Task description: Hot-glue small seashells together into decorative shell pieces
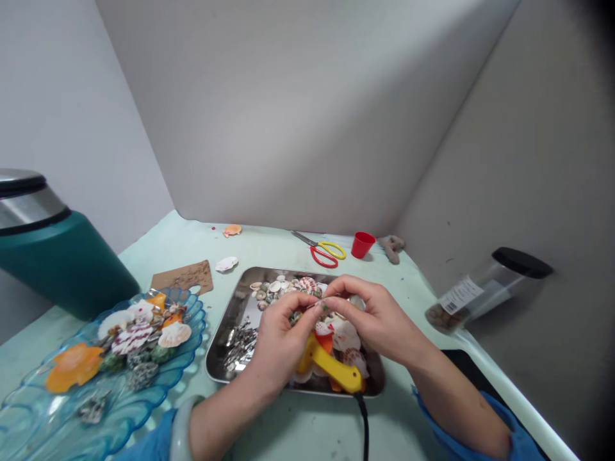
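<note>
My left hand (283,330) and my right hand (377,314) meet above a metal tray (218,349), fingertips pinched together. Between them is something tiny with a speck of green, too small to name. Beneath the hands, a yellow glue gun (336,370) with a black cord lies over the tray's front part, its nozzle end hidden by my left hand. Several small shells (276,286) fill the back of the tray, and scallop shells (348,336) lie on its right. A heap of small silvery metal pieces (243,342) sits at the left.
At left, a blue scalloped plate (158,384) holds shells, beside a green bottle (72,256) and brown card (189,276). Behind the tray lie scissors (319,246), a red cup (362,244) and loose shells (227,264). A clear jar (480,294) leans at right.
</note>
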{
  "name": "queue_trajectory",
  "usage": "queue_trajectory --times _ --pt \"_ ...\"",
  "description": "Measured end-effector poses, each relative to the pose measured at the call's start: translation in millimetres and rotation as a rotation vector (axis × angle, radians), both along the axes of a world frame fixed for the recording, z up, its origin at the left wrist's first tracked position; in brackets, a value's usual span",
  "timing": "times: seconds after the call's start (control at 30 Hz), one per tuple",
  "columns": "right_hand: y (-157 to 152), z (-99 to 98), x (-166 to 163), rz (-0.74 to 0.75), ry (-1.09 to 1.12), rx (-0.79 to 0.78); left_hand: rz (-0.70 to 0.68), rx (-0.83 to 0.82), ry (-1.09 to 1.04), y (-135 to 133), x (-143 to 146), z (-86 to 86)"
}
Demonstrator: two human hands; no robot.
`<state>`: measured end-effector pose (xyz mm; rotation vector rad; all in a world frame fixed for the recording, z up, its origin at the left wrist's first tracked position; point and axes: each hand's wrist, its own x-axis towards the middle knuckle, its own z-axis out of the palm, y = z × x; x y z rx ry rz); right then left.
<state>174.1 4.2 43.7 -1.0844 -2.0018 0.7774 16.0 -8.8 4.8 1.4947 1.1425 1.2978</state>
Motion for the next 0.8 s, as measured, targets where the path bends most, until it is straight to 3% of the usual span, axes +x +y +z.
queue_trajectory --times 0.27,0.8 --pt "-0.3 -2.0 1.5 -0.010 -0.009 0.042 0.060 0.003 -0.082 -1.1 1.0 2.6" --pt "0.3 0.0 0.6 -0.010 0.054 0.003 -0.008 0.001 -0.169 -0.6 0.1 -1.8"
